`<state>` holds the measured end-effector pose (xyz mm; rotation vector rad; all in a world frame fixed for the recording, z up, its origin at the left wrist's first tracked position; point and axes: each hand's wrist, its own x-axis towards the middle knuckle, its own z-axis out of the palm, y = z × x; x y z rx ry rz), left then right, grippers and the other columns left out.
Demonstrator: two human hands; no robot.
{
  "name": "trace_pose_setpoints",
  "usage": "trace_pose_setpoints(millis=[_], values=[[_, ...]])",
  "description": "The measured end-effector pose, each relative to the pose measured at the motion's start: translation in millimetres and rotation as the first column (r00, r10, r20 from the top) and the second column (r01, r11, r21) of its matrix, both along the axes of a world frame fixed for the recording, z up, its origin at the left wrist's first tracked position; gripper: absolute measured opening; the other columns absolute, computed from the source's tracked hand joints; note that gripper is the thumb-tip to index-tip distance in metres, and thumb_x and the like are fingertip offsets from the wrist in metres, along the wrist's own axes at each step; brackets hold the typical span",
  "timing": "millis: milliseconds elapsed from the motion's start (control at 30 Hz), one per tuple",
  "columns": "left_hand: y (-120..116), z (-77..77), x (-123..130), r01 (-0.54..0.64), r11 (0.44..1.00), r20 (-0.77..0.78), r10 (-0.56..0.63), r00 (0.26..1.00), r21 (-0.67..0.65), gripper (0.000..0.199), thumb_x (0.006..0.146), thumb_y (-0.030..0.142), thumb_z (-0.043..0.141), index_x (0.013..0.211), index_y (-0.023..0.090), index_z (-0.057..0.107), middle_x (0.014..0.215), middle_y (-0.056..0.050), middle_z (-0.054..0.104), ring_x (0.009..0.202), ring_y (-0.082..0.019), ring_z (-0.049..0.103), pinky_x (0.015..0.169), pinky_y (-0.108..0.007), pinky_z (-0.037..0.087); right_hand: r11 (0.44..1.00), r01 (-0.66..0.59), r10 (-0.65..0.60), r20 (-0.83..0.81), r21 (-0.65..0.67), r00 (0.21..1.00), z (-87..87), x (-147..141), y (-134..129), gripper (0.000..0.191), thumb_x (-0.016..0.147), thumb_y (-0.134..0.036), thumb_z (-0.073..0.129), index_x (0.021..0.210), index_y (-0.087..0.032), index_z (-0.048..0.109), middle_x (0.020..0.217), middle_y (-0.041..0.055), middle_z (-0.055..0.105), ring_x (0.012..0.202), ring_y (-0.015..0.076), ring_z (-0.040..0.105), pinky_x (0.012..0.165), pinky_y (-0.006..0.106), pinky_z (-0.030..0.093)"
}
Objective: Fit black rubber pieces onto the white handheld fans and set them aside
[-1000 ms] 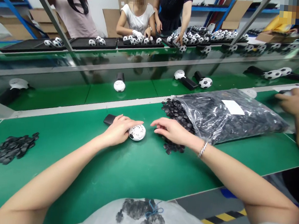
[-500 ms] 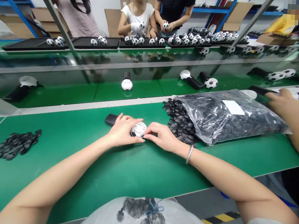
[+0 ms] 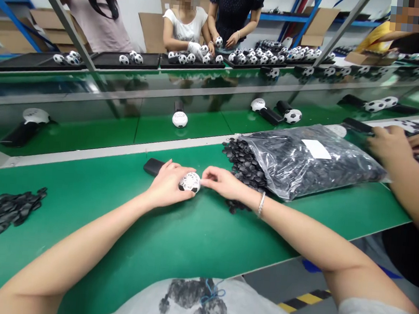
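Observation:
My left hand [image 3: 167,185] is wrapped round a soccer-ball-shaped device [image 3: 190,179], a white openwork ball with black patches. Its black handle [image 3: 152,167] sticks out beyond the back of that hand, low over the green bench. Close against the ball's right side, my right hand [image 3: 220,182] has its thumb and forefinger pinched; whatever they hold is too small to make out. Just behind the right hand, loose black pieces [image 3: 247,165] spill from the mouth of a clear plastic bag [image 3: 314,165]. Another pile of black pieces [image 3: 11,209] lies at the left.
Beyond the bench's pale rail, similar devices [image 3: 179,119] lie on a green conveyor [image 3: 153,128]. Black trays [image 3: 126,61] with soccer-patterned balls stand on the far side, where people work. A co-worker's hands [image 3: 392,145] are busy at the right, past the bag.
The pinched fingers of my right hand have drawn slightly away from the ball, and more of its front shows. The camera view has shifted a little. Across the conveyor, a co-worker's gloved hand has lowered.

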<state>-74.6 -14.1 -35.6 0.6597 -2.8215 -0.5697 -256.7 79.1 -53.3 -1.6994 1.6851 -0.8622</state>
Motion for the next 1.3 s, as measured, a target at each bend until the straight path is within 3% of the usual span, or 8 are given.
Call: trace_pose_setpoints(millis=[67, 200, 400, 533, 633, 767, 1000, 1300], values=[[0, -0.3, 0, 0.016, 1.0, 0.0, -0.016, 1.0, -0.001, 0.058, 0.064, 0.049, 0.06, 0.116, 0.023, 0.05, 0.108, -0.003, 0.058, 0.108, -0.025, 0.044, 0.105, -0.05, 0.011, 0.997, 0.072, -0.065, -0.308, 0.01, 0.949, 6.9, -20, 4, 0.019, 0.081, -0.034, 0.05, 0.077, -0.017, 0.056, 0.076, 0.0024, 0.058, 0.068, 0.0135, 0.052, 0.062, 0.025, 0.04], [-1, 0.4, 0, -0.014, 1.0, 0.002, 0.014, 1.0, 0.009, 0.063, 0.064, 0.057, 0.059, 0.116, 0.023, 0.05, 0.113, -0.005, 0.057, 0.117, -0.029, 0.037, 0.105, -0.055, 0.003, 0.982, 0.189, -0.118, -0.771, 0.003, 0.625, 12.7, -48, 15, 0.016, 0.08, -0.027, 0.053, 0.073, -0.016, 0.061, 0.076, 0.0096, 0.06, 0.077, 0.0212, 0.052, 0.063, 0.029, 0.037], [-2, 8.8, 6, 0.133, 0.975, 0.099, -0.152, 0.983, 0.179, 0.061, 0.066, 0.031, 0.063, 0.123, 0.029, 0.041, 0.133, -0.004, 0.04, 0.132, -0.033, 0.006, 0.098, -0.066, 0.001, 0.998, 0.028, 0.038, -0.902, 0.055, 0.43, 8.0, -39, 15, 0.015, 0.078, -0.009, 0.045, 0.077, -0.01, 0.06, 0.079, 0.0146, 0.06, 0.078, 0.0232, 0.052, 0.065, 0.031, 0.034], [5, 6.0, 5, 0.121, 0.968, 0.009, -0.126, 0.992, 0.221, 0.055, 0.069, 0.031, 0.061, 0.119, 0.017, 0.044, 0.131, -0.012, 0.04, 0.133, -0.032, 0.004, 0.103, -0.057, 0.014, 0.999, 0.02, 0.032, -0.919, 0.044, 0.393, 4.9, -39, 6, 0.015, 0.08, -0.014, 0.044, 0.081, -0.01, 0.059, 0.082, 0.0142, 0.059, 0.079, 0.0225, 0.052, 0.067, 0.031, 0.031], [3, 3.2, 4, 0.211, 0.95, -0.053, -0.204, 0.978, 0.232, 0.049, 0.068, 0.024, 0.061, 0.114, 0.015, 0.047, 0.124, -0.011, 0.048, 0.133, -0.028, 0.006, 0.107, -0.05, 0.013, 0.999, 0.012, 0.025, -0.907, 0.034, 0.42, 3.5, -47, -1, 0.016, 0.082, -0.013, 0.044, 0.08, -0.01, 0.06, 0.081, 0.0127, 0.06, 0.08, 0.0201, 0.054, 0.069, 0.03, 0.03], [-5, 2.4, 9, 0.329, 0.897, -0.071, -0.322, 0.944, 0.296, 0.052, 0.066, 0.017, 0.06, 0.117, 0.021, 0.045, 0.135, -0.007, 0.037, 0.134, -0.025, 0.004, 0.107, -0.048, 0.017, 0.996, -0.093, 0.041, -0.808, -0.017, 0.588, 5.2, -47, 0, 0.02, 0.085, -0.017, 0.044, 0.089, -0.014, 0.062, 0.081, 0.0071, 0.061, 0.079, 0.016, 0.055, 0.071, 0.027, 0.032], [8, -7.5, 8, 0.183, 0.951, -0.137, -0.153, 0.979, 0.247, 0.062, 0.066, 0.023, 0.064, 0.123, 0.017, 0.04, 0.141, -0.014, 0.023, 0.134, -0.028, 0.004, 0.105, -0.051, 0.017, 0.881, -0.393, 0.104, -0.704, -0.263, 0.703, 10.6, -1, 21, 0.022, 0.087, -0.02, 0.042, 0.097, -0.016, 0.061, 0.084, 0.0065, 0.061, 0.079, 0.0163, 0.051, 0.07, 0.028, 0.037], [6, -12.9, 9, 0.207, 0.942, -0.202, -0.156, 0.967, 0.264, 0.062, 0.065, 0.021, 0.065, 0.122, 0.015, 0.04, 0.138, -0.015, 0.029, 0.133, -0.028, 0.009, 0.105, -0.051, 0.019, 0.827, -0.406, 0.188, -0.489, -0.39, 0.852, 13.9, 11, 13, 0.016, 0.085, -0.019, 0.045, 0.093, -0.013, 0.057, 0.085, 0.0066, 0.059, 0.083, 0.0148, 0.05, 0.075, 0.029, 0.042]])
